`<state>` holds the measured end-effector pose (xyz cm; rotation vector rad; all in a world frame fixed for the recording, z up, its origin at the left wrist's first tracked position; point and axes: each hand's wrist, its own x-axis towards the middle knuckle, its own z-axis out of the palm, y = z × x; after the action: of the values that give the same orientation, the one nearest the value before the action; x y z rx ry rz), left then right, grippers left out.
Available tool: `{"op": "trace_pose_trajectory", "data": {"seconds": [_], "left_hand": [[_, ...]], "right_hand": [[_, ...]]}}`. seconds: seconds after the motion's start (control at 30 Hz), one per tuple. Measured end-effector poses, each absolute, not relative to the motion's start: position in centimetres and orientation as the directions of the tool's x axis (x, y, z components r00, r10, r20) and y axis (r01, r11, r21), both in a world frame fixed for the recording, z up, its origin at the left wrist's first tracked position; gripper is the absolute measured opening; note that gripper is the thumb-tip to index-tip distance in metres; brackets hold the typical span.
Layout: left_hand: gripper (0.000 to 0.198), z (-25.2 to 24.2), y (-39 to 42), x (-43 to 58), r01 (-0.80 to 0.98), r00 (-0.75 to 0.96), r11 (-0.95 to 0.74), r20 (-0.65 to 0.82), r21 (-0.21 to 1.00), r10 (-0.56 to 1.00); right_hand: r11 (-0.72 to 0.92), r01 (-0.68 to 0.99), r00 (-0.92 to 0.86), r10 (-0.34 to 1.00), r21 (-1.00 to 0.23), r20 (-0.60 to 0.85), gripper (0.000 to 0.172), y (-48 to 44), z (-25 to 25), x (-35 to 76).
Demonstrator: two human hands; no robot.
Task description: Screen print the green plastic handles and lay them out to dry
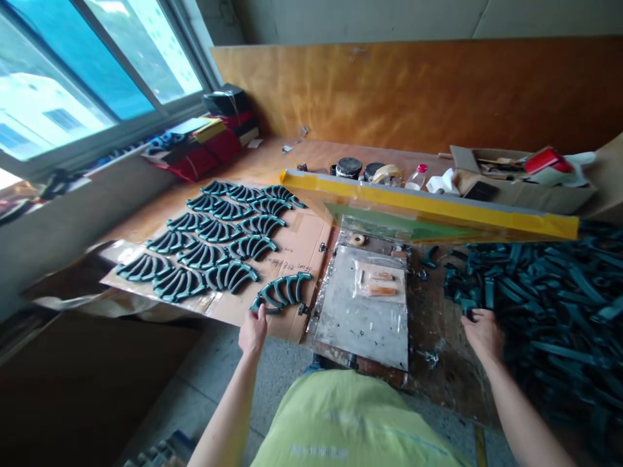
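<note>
My left hand is at the near edge of a cardboard sheet, its fingers closed on the end of a curved dark teal moulded part. Several matching arc-shaped parts lie in rows across the sheet. My right hand rests at the edge of a large heap of dark teal plastic pieces. Its fingertips are among the pieces, and I cannot tell whether they grip one.
Between my hands lies a metal plate under clear plastic. Behind it is a long yellow-taped straightedge. Jars, a bottle and a cardboard box of supplies stand along the back. A window is at the left.
</note>
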<state>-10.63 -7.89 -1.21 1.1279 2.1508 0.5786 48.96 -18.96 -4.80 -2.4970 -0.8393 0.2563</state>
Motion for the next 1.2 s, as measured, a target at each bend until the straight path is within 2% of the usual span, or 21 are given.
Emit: {"op": "trace_pose_trajectory", "data": {"seconds": [0.07,0.13,0.2,0.3,0.4,0.53,0.63,0.8,0.9,1.03,1.2], "left_hand": [[0.054,-0.6,-8.4,-8.4,0.655,-0.474,0.499,-0.206,0.567,0.856],[0.056,-0.2,-8.7,-5.6,0.756,-0.438,0.430,-0.107,0.493,0.892],[0.060,-0.2,-8.4,-3.1,0.807,-0.422,0.419,-0.089,0.416,0.902],[0.065,-0.6,-7.3,-1.4,0.795,-0.478,0.491,-0.129,0.358,0.869],[0.071,-0.9,-5.9,-1.6,0.807,-0.461,0.497,-0.184,0.320,0.868],[0.077,-0.9,-4.5,-1.9,0.803,-0.471,0.533,-0.263,0.267,0.842],[0.067,-0.9,-4.0,-1.6,0.816,-0.486,0.532,-0.232,0.226,0.843],[0.052,-0.9,-4.3,-1.4,0.838,-0.473,0.499,-0.159,0.224,0.866],[0.048,-0.6,-5.4,-1.9,0.853,-0.446,0.465,-0.132,0.237,0.885],[0.047,-0.1,-6.3,-3.4,0.873,-0.428,0.431,-0.064,0.231,0.902],[0.042,1.4,-0.8,-4.5,0.924,-0.336,0.310,0.087,0.224,0.938]], "right_hand": [[-0.523,0.398,0.763,0.645,-0.754,-0.043,0.044,-18.1,-4.1,47.6],[-0.329,0.283,0.684,0.728,-0.901,-0.052,0.052,-16.5,-2.9,45.6],[-0.207,0.243,0.554,0.832,-0.948,-0.040,0.054,-14.5,-1.3,43.0],[-0.094,0.317,0.267,0.964,-0.944,-0.006,0.044,-11.4,1.1,39.2],[0.087,0.496,-0.010,0.995,-0.864,0.094,0.030,-9.0,2.5,36.4],[0.350,0.714,-0.270,0.937,-0.607,0.222,0.029,-7.4,2.8,34.3],[0.431,0.811,-0.355,0.900,-0.396,0.252,0.034,-7.4,2.7,33.2],[0.415,0.902,-0.380,0.895,-0.121,0.235,0.035,-7.9,2.8,32.4],[0.416,0.907,-0.387,0.885,-0.067,0.260,0.033,-7.9,2.2,32.6],[0.419,0.904,-0.375,0.875,-0.088,0.306,0.032,-7.6,0.7,33.0],[0.357,0.929,-0.299,0.880,-0.099,0.369,0.037,-7.7,-0.4,32.8]]}}
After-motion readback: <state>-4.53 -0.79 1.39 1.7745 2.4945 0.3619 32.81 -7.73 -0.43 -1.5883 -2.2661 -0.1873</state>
